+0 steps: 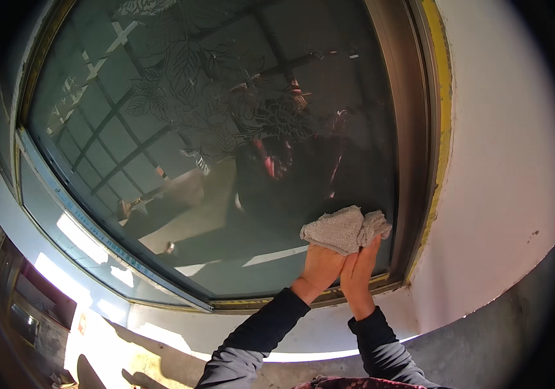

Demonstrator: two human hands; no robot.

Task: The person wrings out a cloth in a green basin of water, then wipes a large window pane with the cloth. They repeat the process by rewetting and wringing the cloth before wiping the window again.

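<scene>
Both of my hands are at the lower right of a dark window pane (277, 194), close to its frame. My left hand (323, 267) holds a folded beige terry cloth (333, 228) up at the glass. Close beside it, my right hand (361, 272) grips the bunched right end of the same cloth. The cloth hides most of the fingers of both hands. Etched leaves and a flower (285, 116) decorate the pane, which also reflects a grid of bars and a dark figure.
A brown metal frame (406, 146) edged with yellow tape (440, 121) borders the glass on the right. Beyond it stands a white wall (501, 136). A metal sash rail (107, 238) bearing writing runs along the lower left. Below the window is a white sill (277, 323).
</scene>
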